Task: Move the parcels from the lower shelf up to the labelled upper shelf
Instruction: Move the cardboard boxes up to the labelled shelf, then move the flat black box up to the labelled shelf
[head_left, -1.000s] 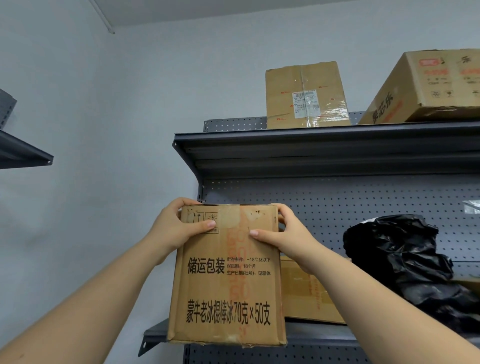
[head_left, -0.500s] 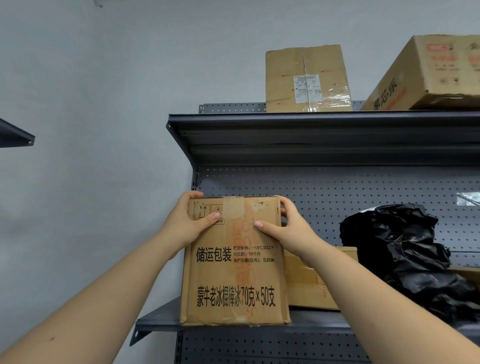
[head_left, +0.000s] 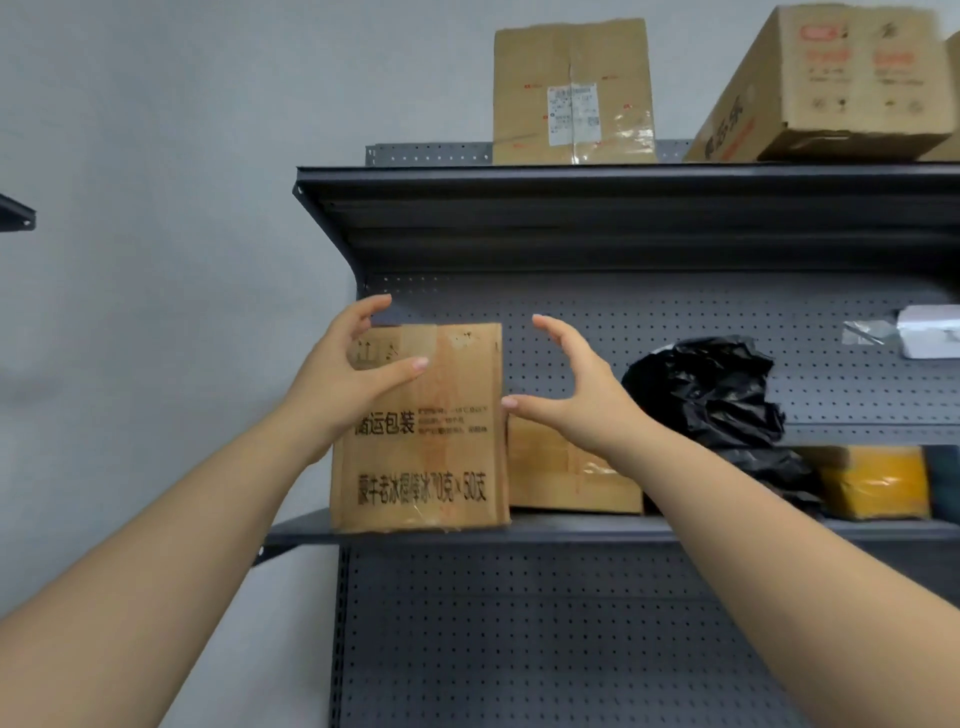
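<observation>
A tall brown cardboard parcel (head_left: 426, 467) with black Chinese print stands upright at the left end of the grey middle shelf (head_left: 571, 530). My left hand (head_left: 343, 379) hovers at its upper left corner, fingers spread above the top edge and thumb in front of the face. My right hand (head_left: 571, 395) is open just right of the parcel, clear of it. The dark top shelf (head_left: 623, 176) above carries a taped brown box (head_left: 571, 93) and a larger tilted box (head_left: 831, 83).
On the middle shelf, right of the parcel, lie a low brown box (head_left: 571, 478), a crumpled black bag (head_left: 706, 395), a yellow-taped parcel (head_left: 878, 483) and a white packet (head_left: 930, 332). Perforated grey back panel behind. Another shelf's edge (head_left: 15, 215) juts in at far left.
The parcel went from held in both hands to standing on the middle shelf. Both hands have opened and drawn off its top corners, the right one moving aside to the right.
</observation>
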